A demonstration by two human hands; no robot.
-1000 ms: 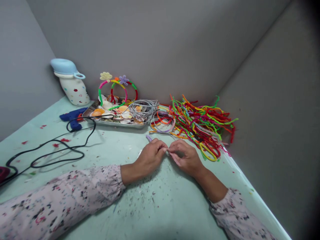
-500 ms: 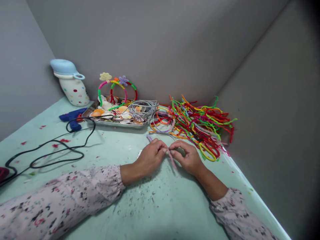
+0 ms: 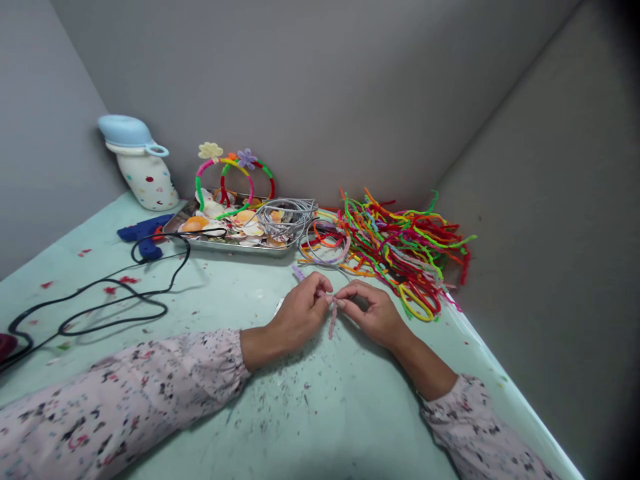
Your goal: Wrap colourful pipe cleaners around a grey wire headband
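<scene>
pink pipe cleaner (image 3: 333,321) hangs vertical btwn both hands, end twd viewer.

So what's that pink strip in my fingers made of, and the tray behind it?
The pink strip looks like a fuzzy pipe cleaner: matte and soft-edged, bending between the left hand and right hand. The tray seems bare metal, with a shiny grey rim.
</scene>
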